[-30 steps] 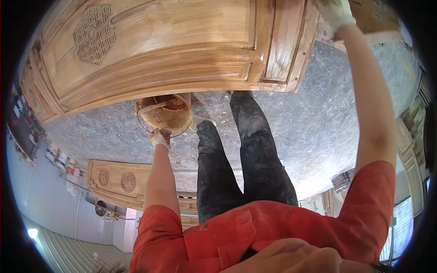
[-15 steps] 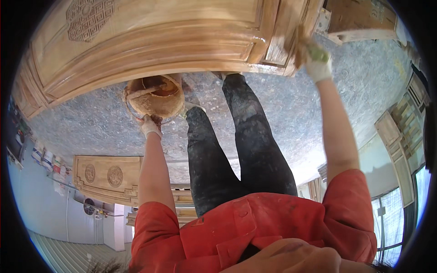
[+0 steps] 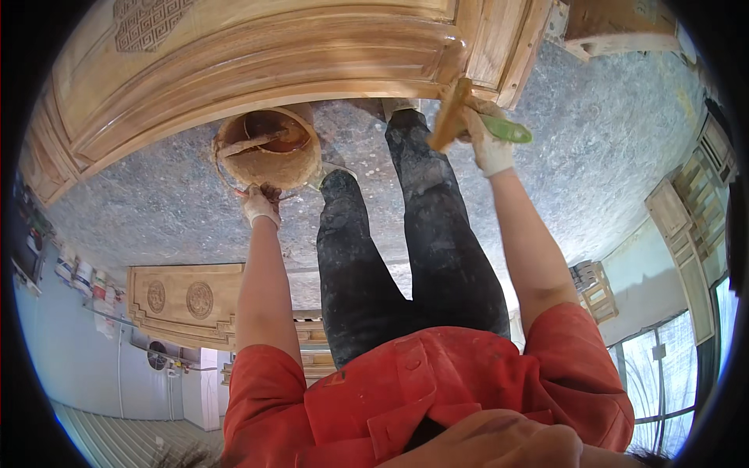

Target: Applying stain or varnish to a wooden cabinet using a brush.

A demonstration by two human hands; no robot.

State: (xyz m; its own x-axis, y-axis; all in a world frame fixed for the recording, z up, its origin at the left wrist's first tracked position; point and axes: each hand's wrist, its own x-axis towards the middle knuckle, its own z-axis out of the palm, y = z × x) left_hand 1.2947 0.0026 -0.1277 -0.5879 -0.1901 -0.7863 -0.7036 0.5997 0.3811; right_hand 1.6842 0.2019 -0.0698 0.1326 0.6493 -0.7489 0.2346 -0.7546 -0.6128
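Note:
My right hand (image 3: pixel 485 142), in a pale glove, is closed around a wide paintbrush with a green handle (image 3: pixel 507 129). The bristle end (image 3: pixel 451 115), stained brown, points left, just off the lower edge of a carved wooden panel (image 3: pixel 335 54). Gloved and dirty at the fingertips, my left hand (image 3: pixel 261 204) grips the thin handle of a crusted bucket (image 3: pixel 269 168) on its near side. Inside the bucket is glossy reddish-brown liquid (image 3: pixel 285 129), and a coated strip (image 3: pixel 253 143) lies across its opening. Parts of the panel shine as if wet.
Beneath me is a speckled grey floor (image 3: pixel 608 140). A brown box-like piece (image 3: pixel 620 27) stands at the far right. Behind me are a carved wooden headboard-like panel (image 3: pixel 183 300), more wooden frames (image 3: pixel 679 257) leaning at the right, and several containers (image 3: pixel 82 273) along the left wall.
My right hand has brought the brush left and nearer, from the panel's right end to below its edge. The bucket and left hand have shifted only slightly.

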